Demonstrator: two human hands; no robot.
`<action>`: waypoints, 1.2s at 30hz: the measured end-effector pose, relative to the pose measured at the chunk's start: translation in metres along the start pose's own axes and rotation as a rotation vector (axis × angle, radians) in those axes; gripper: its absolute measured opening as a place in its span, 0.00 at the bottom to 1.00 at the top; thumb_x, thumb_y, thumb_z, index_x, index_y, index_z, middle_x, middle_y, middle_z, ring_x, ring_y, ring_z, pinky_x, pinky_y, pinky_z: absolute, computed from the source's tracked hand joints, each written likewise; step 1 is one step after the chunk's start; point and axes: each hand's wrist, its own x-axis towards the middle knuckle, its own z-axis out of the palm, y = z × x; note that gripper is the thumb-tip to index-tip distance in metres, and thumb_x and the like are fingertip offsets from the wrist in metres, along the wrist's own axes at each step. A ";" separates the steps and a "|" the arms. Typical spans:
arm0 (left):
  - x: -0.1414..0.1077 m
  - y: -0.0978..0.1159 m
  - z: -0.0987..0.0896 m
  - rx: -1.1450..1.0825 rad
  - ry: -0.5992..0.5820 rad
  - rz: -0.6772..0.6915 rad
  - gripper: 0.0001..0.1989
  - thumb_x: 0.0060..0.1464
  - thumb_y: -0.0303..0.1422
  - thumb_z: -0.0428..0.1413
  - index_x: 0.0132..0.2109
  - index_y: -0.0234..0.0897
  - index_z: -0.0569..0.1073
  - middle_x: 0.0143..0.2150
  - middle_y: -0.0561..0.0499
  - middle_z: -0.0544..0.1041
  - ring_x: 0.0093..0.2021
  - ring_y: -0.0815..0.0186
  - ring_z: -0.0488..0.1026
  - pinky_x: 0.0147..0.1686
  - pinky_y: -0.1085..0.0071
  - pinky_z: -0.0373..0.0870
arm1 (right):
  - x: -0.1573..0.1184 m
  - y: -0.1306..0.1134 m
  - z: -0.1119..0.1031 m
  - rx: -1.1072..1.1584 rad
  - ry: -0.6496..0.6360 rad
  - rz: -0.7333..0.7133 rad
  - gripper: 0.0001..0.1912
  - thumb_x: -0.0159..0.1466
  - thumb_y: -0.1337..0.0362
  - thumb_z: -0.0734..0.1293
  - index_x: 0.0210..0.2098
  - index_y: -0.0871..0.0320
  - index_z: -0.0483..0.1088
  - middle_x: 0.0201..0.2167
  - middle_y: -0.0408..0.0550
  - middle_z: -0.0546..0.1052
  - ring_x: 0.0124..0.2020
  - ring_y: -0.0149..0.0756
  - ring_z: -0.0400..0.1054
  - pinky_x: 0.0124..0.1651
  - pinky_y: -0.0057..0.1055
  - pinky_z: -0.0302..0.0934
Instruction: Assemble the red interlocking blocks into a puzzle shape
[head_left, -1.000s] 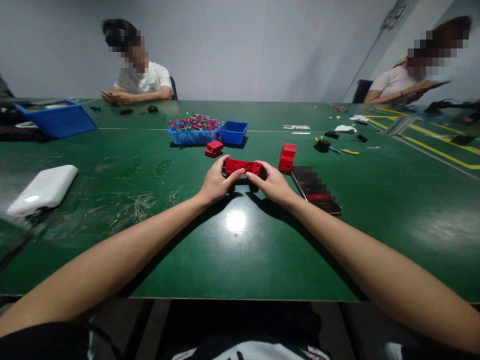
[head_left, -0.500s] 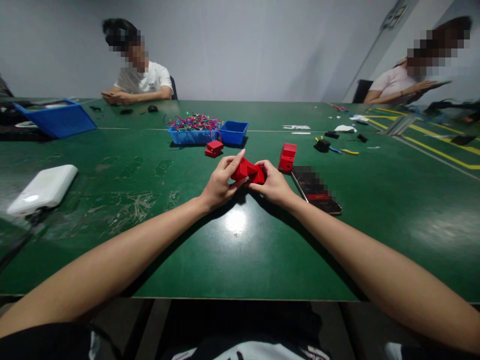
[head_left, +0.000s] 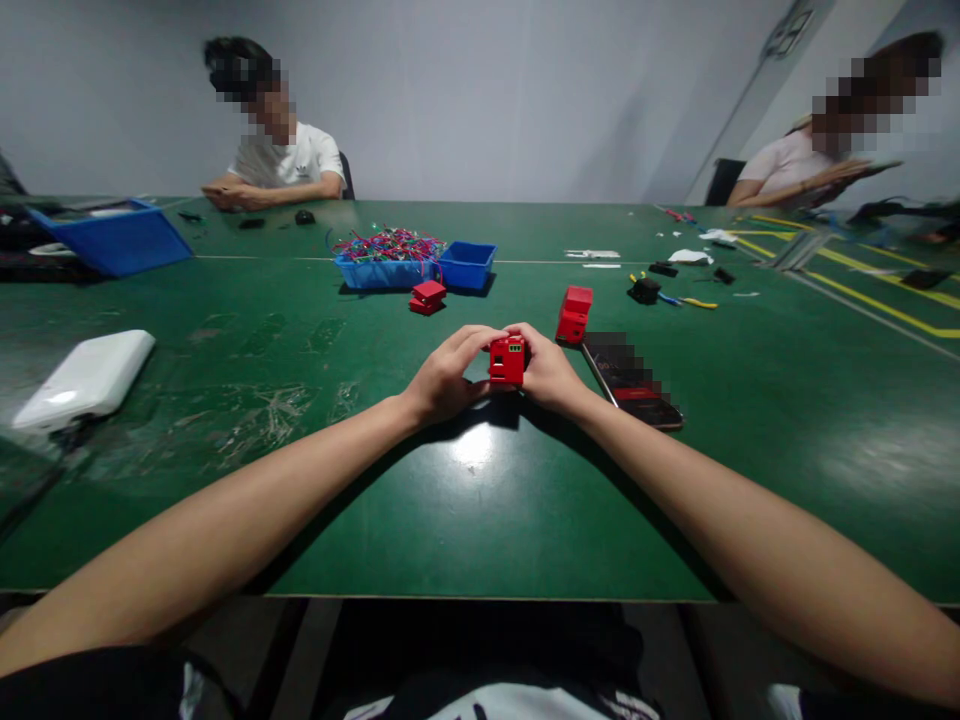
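Between my two hands, a red box-shaped part [head_left: 507, 361] is held up, its face with small openings and a light-coloured connector turned toward me. My left hand [head_left: 450, 375] grips it from the left, fingers over its top edge. From the right, my right hand [head_left: 551, 368] closes around its other side. Beyond the right hand stands another red housing [head_left: 574, 314], beside a dark phone [head_left: 634, 382]. Some flat red pieces [head_left: 428, 296] lie stacked in front of the blue bins.
A blue bin full of coloured wires [head_left: 388, 272] touches a second blue bin [head_left: 468, 267]. A white device [head_left: 86, 378] with a cable lies left. Black parts [head_left: 645, 290] and scraps lie at the back right. Two people sit across the green table [head_left: 480, 520].
The red pieces, seen at an angle between my hands before, now show as one squared block with its connector face toward me. My left fingers have come down over the top.
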 end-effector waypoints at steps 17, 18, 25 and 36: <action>0.005 -0.001 -0.002 -0.096 -0.050 -0.407 0.27 0.61 0.45 0.57 0.61 0.34 0.64 0.57 0.38 0.73 0.53 0.57 0.74 0.51 0.62 0.73 | -0.001 -0.003 0.000 -0.035 -0.014 -0.019 0.24 0.52 0.60 0.72 0.48 0.57 0.68 0.41 0.48 0.80 0.39 0.40 0.73 0.45 0.35 0.65; 0.006 -0.003 -0.001 -0.146 -0.039 -0.481 0.27 0.61 0.46 0.56 0.60 0.33 0.64 0.57 0.38 0.74 0.52 0.57 0.75 0.49 0.63 0.74 | -0.001 -0.003 0.000 -0.038 -0.009 -0.011 0.25 0.53 0.60 0.72 0.49 0.57 0.68 0.41 0.48 0.80 0.39 0.39 0.74 0.45 0.36 0.65; 0.006 -0.014 0.006 -0.354 0.010 -0.711 0.27 0.64 0.49 0.51 0.59 0.31 0.65 0.55 0.38 0.76 0.51 0.58 0.76 0.52 0.62 0.73 | -0.002 -0.003 0.000 -0.080 0.036 0.022 0.32 0.50 0.58 0.77 0.52 0.57 0.65 0.41 0.50 0.80 0.41 0.42 0.75 0.49 0.40 0.66; 0.004 -0.014 0.003 -0.284 -0.061 -0.688 0.25 0.63 0.43 0.50 0.59 0.32 0.63 0.52 0.39 0.76 0.48 0.59 0.77 0.50 0.61 0.73 | 0.001 0.005 -0.001 -0.092 0.130 0.051 0.31 0.49 0.61 0.77 0.50 0.56 0.66 0.47 0.52 0.78 0.47 0.44 0.74 0.55 0.44 0.65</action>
